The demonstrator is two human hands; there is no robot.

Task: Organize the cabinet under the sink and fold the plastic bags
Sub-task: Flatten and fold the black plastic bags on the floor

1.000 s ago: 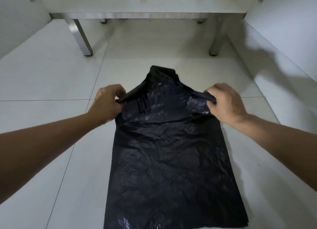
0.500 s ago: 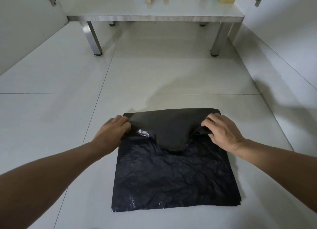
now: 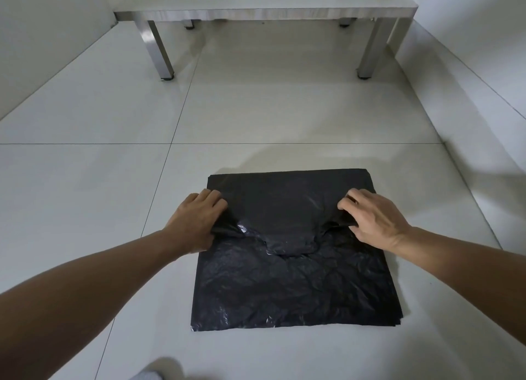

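A black plastic bag lies flat on the white tiled floor, its far part folded over toward me so that it forms a rough square. My left hand pinches the left handle end of the folded flap and presses it down. At the right side of the flap my right hand grips the other handle end. Both hands rest on the bag about a third of the way down from its far edge.
The cabinet's raised white floor on metal legs stands ahead, with a few small items at its top edge. Open white cabinet doors flank left and right. A light foot or slipper shows at the bottom.
The bag's upper part with the handles has been brought down toward me over the lower part, halving its length. My hands came nearer and now press the flap flat.
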